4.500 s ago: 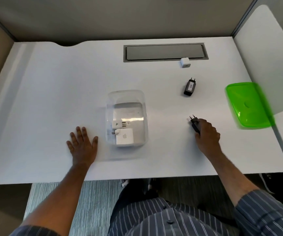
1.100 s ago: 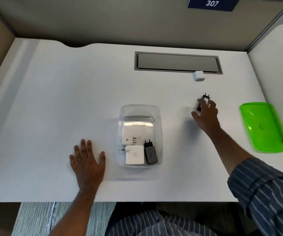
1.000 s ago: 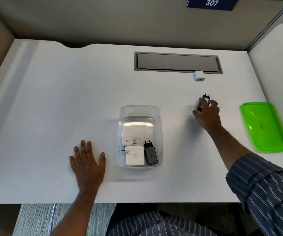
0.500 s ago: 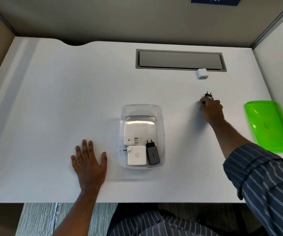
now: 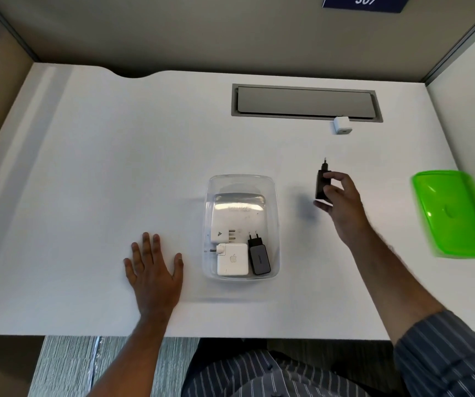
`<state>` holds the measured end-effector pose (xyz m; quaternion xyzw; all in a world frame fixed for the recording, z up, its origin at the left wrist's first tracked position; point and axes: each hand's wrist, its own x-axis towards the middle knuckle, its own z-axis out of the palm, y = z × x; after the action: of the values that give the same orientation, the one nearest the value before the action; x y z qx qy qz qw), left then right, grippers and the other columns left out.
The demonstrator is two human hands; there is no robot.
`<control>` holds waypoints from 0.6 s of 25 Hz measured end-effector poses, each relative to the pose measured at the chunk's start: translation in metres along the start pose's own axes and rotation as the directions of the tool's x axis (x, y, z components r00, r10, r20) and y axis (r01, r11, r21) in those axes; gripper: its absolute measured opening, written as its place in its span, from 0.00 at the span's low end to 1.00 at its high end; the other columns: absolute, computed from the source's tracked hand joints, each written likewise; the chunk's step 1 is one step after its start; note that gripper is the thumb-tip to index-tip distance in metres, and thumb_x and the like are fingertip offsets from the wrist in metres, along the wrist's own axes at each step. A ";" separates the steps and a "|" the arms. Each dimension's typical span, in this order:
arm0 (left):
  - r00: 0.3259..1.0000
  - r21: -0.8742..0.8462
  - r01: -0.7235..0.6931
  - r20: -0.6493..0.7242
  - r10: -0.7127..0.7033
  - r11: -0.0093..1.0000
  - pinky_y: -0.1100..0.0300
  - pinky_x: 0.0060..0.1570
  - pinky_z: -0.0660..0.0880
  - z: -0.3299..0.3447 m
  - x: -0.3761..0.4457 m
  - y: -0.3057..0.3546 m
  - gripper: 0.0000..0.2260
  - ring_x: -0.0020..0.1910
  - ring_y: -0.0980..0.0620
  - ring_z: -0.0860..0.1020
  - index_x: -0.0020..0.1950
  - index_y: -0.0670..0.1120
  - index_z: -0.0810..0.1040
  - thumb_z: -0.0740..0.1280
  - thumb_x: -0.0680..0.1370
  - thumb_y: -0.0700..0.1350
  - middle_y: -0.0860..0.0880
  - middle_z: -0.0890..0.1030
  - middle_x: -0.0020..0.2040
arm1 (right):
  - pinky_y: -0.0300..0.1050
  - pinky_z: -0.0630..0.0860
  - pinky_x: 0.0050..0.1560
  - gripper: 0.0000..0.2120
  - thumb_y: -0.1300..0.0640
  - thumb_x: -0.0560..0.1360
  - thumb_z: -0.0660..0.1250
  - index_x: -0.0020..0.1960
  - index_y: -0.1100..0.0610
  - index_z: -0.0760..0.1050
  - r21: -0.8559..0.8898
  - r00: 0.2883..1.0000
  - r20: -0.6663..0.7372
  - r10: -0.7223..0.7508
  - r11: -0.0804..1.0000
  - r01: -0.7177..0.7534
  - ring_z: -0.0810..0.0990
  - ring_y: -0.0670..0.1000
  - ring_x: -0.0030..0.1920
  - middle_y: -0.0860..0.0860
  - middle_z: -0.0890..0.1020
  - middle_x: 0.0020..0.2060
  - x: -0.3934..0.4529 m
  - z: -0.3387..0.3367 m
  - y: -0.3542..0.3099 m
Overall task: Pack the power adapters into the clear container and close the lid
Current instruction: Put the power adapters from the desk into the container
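While our left hand [image 5: 153, 270] lay flat and spread on the desk [image 5: 116, 167] beside the clear container [image 5: 242, 227], our right hand [image 5: 340, 202] pinched the black adapter [image 5: 321, 184] above the desk, right of the container, long axis running away from us, prongs pointing away.

Five power adapters: three inside one clear container [image 5: 273, 196] — two white [image 5: 232, 263] [image 5: 237, 217], one dark [image 5: 258, 257] — one black adapter [image 5: 320, 183] off the counter [image 5: 116, 167], one small white cube [image 5: 341, 125] on it. One green lid [image 5: 454, 214]. Two hands [image 5: 153, 270] [image 5: 342, 202].
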<state>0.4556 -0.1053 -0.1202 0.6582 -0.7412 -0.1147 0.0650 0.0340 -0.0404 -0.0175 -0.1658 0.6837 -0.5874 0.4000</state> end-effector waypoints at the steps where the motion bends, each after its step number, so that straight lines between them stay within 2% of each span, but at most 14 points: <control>1: 1.000 -0.002 -0.001 0.002 0.001 1.000 0.37 0.80 0.51 0.000 0.000 0.000 0.34 0.83 0.41 0.53 0.83 0.48 0.56 0.54 0.80 0.62 0.47 0.56 0.84 | 0.53 0.76 0.54 0.19 0.67 0.80 0.60 0.63 0.47 0.76 0.082 0.998 0.052 0.019 0.996 -0.024 0.77 0.55 0.51 0.55 0.81 0.52 -0.012 0.006 -0.002; 3: 1.000 -0.006 -0.003 0.004 0.003 1.000 0.37 0.80 0.51 0.000 0.000 -0.001 0.34 0.83 0.41 0.53 0.83 0.49 0.55 0.55 0.80 0.62 0.47 0.56 0.84 | 0.51 0.73 0.56 0.25 0.66 0.81 0.60 0.70 0.41 0.72 0.202 0.990 0.130 0.058 0.976 -0.083 0.78 0.55 0.54 0.54 0.81 0.60 -0.032 0.018 -0.004; 6: 1.000 -0.005 -0.006 -0.004 0.006 1.000 0.37 0.80 0.51 0.000 -0.001 -0.001 0.34 0.83 0.41 0.53 0.83 0.48 0.56 0.54 0.80 0.62 0.46 0.57 0.84 | 0.51 0.71 0.57 0.29 0.65 0.82 0.58 0.74 0.36 0.68 0.368 0.971 0.218 0.096 0.914 -0.173 0.79 0.58 0.57 0.55 0.79 0.68 -0.055 0.033 -0.006; 12: 1.000 -0.018 -0.008 -0.014 0.008 1.000 0.37 0.80 0.51 0.000 -0.001 -0.001 0.33 0.83 0.41 0.54 0.83 0.48 0.57 0.55 0.80 0.62 0.46 0.57 0.84 | 0.47 0.76 0.46 0.21 0.57 0.81 0.58 0.73 0.50 0.72 0.550 0.920 0.376 0.112 0.772 -0.319 0.80 0.58 0.52 0.63 0.78 0.64 -0.079 0.061 -0.020; 14: 1.000 -0.021 -0.008 -0.015 0.008 1.000 0.37 0.80 0.51 0.000 -0.001 -0.001 0.34 0.83 0.41 0.53 0.83 0.48 0.57 0.55 0.80 0.62 0.47 0.57 0.84 | 0.46 0.77 0.45 0.19 0.56 0.83 0.60 0.73 0.53 0.71 0.498 0.905 0.417 0.083 0.812 -0.304 0.81 0.58 0.52 0.63 0.79 0.63 -0.081 0.072 -0.024; 15: 1.000 -0.023 -0.007 -0.015 0.007 1.000 0.38 0.80 0.51 0.000 -0.001 -0.001 0.34 0.83 0.41 0.53 0.83 0.48 0.57 0.55 0.80 0.62 0.47 0.57 0.84 | 0.46 0.77 0.44 0.18 0.58 0.83 0.61 0.72 0.55 0.71 0.422 0.903 0.424 0.067 0.867 -0.263 0.81 0.58 0.51 0.63 0.80 0.62 -0.081 0.077 -0.025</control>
<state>0.4568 -0.1049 -0.1203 0.6556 -0.7417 -0.1180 0.0784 0.1358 -0.0424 0.0357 -0.1187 0.4374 -0.6522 0.6077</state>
